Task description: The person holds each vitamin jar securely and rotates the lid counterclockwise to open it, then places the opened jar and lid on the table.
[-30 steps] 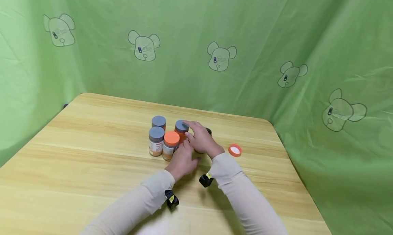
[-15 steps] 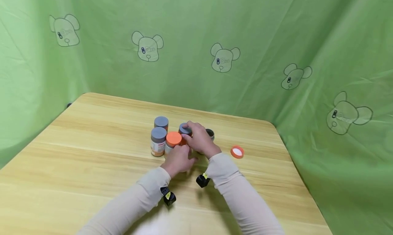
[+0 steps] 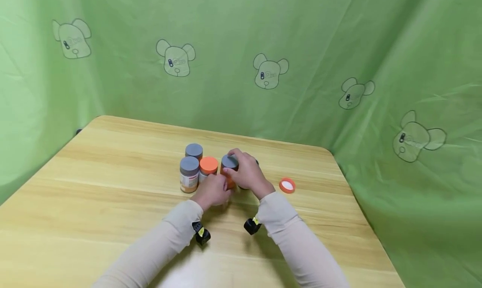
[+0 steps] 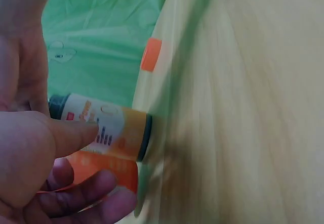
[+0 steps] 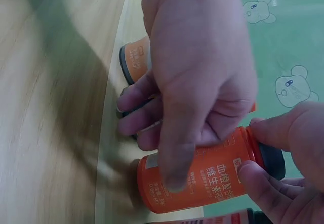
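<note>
My right hand (image 3: 248, 172) grips an orange bottle with a grey lid (image 5: 215, 176) near its top, thumb and fingers around the lid end. The left hand (image 3: 211, 191) is just in front of an orange-lidded jar (image 3: 208, 164), its fingers loosely bent; in the right wrist view its thumb overlaps the orange bottle. Left of that jar stand two grey-lidded jars, one in front (image 3: 189, 175) and one behind (image 3: 193, 150). A white and orange jar (image 4: 109, 128) stands beside the orange bottle, mostly hidden by the right hand in the head view.
An orange lid (image 3: 287, 185) lies upturned on the wooden table (image 3: 150, 221), right of the right hand. Green curtains (image 3: 226, 100) with printed bear heads stand close along the table's back and sides.
The right hand has brought the orange bottle rightward and nearer, apart from the orange-lidded jar. That jar has shifted slightly back, and the left hand has moved left. The view swings a little.
</note>
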`<state>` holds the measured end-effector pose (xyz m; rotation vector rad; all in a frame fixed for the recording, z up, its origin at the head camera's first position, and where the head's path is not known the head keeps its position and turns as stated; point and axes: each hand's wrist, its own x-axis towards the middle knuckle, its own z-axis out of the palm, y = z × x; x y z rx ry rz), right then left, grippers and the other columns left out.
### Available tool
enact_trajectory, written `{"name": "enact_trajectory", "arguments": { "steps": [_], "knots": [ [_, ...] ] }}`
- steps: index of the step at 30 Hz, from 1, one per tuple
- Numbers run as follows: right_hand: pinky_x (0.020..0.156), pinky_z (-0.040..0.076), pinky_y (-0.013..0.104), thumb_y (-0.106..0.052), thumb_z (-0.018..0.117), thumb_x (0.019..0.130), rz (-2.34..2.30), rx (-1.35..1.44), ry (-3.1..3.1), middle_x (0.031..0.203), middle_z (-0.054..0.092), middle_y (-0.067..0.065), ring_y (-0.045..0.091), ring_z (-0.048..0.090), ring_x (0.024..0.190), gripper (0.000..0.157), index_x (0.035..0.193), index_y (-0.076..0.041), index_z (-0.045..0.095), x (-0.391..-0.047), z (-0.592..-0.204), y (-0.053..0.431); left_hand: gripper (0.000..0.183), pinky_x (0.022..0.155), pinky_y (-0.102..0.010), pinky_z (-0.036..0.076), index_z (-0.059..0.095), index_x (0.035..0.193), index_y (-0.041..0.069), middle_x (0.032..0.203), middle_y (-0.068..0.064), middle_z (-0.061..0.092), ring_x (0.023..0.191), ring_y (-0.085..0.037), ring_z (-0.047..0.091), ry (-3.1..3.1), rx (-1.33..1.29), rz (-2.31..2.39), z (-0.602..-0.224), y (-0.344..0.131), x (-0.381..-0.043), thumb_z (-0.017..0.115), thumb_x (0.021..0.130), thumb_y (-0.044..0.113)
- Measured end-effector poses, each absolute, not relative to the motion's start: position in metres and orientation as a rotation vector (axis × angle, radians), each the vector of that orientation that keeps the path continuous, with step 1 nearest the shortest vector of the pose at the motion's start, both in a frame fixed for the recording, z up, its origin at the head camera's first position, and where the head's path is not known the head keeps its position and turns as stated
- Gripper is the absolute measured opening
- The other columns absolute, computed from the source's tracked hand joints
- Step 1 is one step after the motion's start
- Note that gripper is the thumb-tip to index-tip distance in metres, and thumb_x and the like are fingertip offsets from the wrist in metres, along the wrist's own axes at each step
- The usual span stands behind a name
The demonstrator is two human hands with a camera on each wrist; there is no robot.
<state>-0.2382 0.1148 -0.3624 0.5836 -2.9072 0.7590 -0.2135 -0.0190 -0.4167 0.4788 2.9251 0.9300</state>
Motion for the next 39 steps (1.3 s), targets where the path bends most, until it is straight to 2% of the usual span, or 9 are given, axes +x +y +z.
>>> {"name": "enact_trajectory", "arguments": {
  "steps": [5,9,13,17,20,25,27,32,39],
  "knots": [
    [0.080,0.050,0.040,-0.027,0.074,0.087,0.789,0.534,-2.897,0.111,0.060,0.013,0.026,0.057,0.097,0.045,0.124,-0.014,0.054,-0.233,-0.360,0.121,0.033,0.049,-0.027,0.036,0.053,0.068,0.013,0.057,0.003,0.049,0.052,-0.013,0.048,2.910,0.457,0.940,-0.418,-0.021,-0.216,0.070,0.088,0.032],
    [0.080,0.050,0.040,-0.027,0.075,0.085,0.816,0.520,-2.877,0.111,0.061,0.013,0.027,0.058,0.098,0.046,0.123,-0.013,0.054,-0.229,-0.359,0.127,0.030,0.054,-0.029,0.042,0.056,0.084,0.009,0.067,0.000,0.054,0.060,-0.015,0.053,2.917,0.453,0.976,-0.417,-0.021,-0.214,0.072,0.087,0.034],
    [0.080,0.051,0.041,-0.029,0.076,0.084,0.848,0.512,-2.863,0.113,0.061,0.012,0.027,0.057,0.099,0.047,0.122,-0.012,0.054,-0.228,-0.360,0.132,0.042,0.057,-0.031,0.045,0.053,0.103,0.003,0.073,-0.002,0.056,0.063,-0.017,0.056,2.923,0.423,0.992,-0.417,-0.020,-0.211,0.073,0.086,0.037],
    [0.078,0.051,0.041,-0.032,0.077,0.083,0.884,0.496,-2.855,0.111,0.060,0.012,0.027,0.056,0.098,0.047,0.121,-0.012,0.055,-0.226,-0.361,0.137,0.055,0.057,-0.031,0.046,0.046,0.114,0.002,0.074,-0.004,0.056,0.062,-0.017,0.056,2.905,0.390,1.021,-0.415,-0.019,-0.209,0.073,0.086,0.040],
    [0.077,0.051,0.041,-0.032,0.078,0.082,0.900,0.508,-2.843,0.109,0.060,0.013,0.027,0.056,0.096,0.049,0.121,-0.011,0.055,-0.224,-0.361,0.141,0.060,0.060,-0.033,0.048,0.044,0.119,0.001,0.081,-0.006,0.059,0.067,-0.018,0.058,2.893,0.397,1.059,-0.412,-0.017,-0.208,0.074,0.084,0.040],
    [0.073,0.051,0.038,-0.031,0.080,0.080,0.935,0.573,-2.824,0.104,0.062,0.013,0.025,0.059,0.090,0.054,0.122,-0.008,0.056,-0.220,-0.361,0.146,0.066,0.079,-0.038,0.050,0.044,0.126,-0.002,0.105,-0.012,0.059,0.092,-0.024,0.060,2.865,0.464,1.145,-0.407,-0.013,-0.205,0.075,0.083,0.038],
    [0.072,0.051,0.037,-0.032,0.079,0.080,0.946,0.597,-2.821,0.102,0.062,0.013,0.024,0.059,0.088,0.054,0.122,-0.008,0.056,-0.218,-0.361,0.148,0.066,0.085,-0.040,0.049,0.044,0.127,-0.003,0.109,-0.013,0.058,0.098,-0.025,0.059,2.860,0.495,1.174,-0.405,-0.012,-0.205,0.075,0.083,0.037],
    [0.070,0.050,0.036,-0.031,0.080,0.080,0.975,0.602,-2.813,0.101,0.061,0.012,0.023,0.058,0.085,0.054,0.122,-0.007,0.056,-0.214,-0.361,0.151,0.063,0.088,-0.040,0.048,0.045,0.124,-0.002,0.109,-0.012,0.057,0.098,-0.025,0.058,2.846,0.540,1.233,-0.403,-0.010,-0.204,0.076,0.083,0.034],
    [0.070,0.049,0.035,-0.030,0.080,0.080,0.992,0.646,-2.820,0.105,0.061,0.011,0.023,0.057,0.087,0.053,0.122,-0.007,0.057,-0.209,-0.359,0.152,0.067,0.093,-0.041,0.046,0.044,0.128,0.000,0.117,-0.014,0.058,0.107,-0.026,0.058,2.813,0.509,1.258,-0.403,-0.009,-0.203,0.079,0.081,0.032]
  ]
}}
